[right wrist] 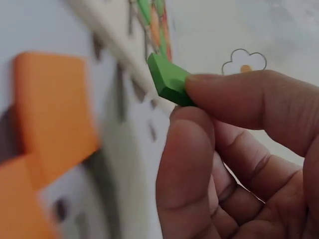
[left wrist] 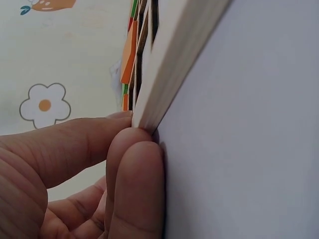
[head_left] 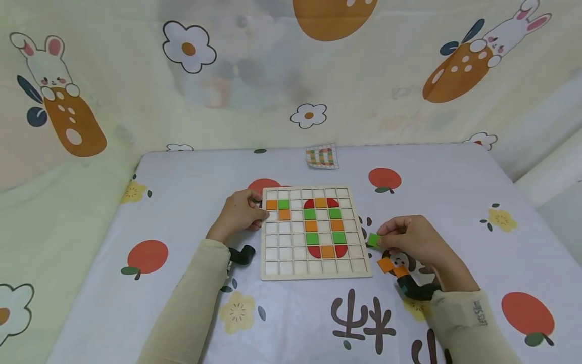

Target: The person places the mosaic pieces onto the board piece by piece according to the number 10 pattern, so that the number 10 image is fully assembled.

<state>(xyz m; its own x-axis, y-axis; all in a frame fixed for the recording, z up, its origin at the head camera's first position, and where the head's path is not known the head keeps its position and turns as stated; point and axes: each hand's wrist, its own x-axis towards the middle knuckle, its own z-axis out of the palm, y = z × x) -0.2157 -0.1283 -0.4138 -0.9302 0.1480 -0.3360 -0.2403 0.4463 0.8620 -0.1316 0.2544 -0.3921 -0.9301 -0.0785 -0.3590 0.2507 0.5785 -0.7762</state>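
A square wooden grid board (head_left: 318, 277) lies on the table. My left hand (head_left: 238, 215) grips its left edge; in the left wrist view the thumb (left wrist: 79, 144) is on the rim and the fingertips (left wrist: 139, 174) press against the side. Between the thumb and fingers of my right hand (head_left: 416, 240) is a green square tile (right wrist: 172, 82), pinched just off the board's right edge. On the board, red, orange and green tiles form a ring on the right, and an orange tile (head_left: 271, 205), a green one (head_left: 284, 204) and another orange one (head_left: 284, 215) sit at the upper left.
Loose orange tiles (head_left: 385, 265) lie below my right hand, near the black wrist camera (head_left: 416, 290). Behind the board, a small pattern card (head_left: 323, 157) lies near the table's far edge. The printed tablecloth (head_left: 182, 303) meets a patterned curtain (head_left: 254, 91) at the back.
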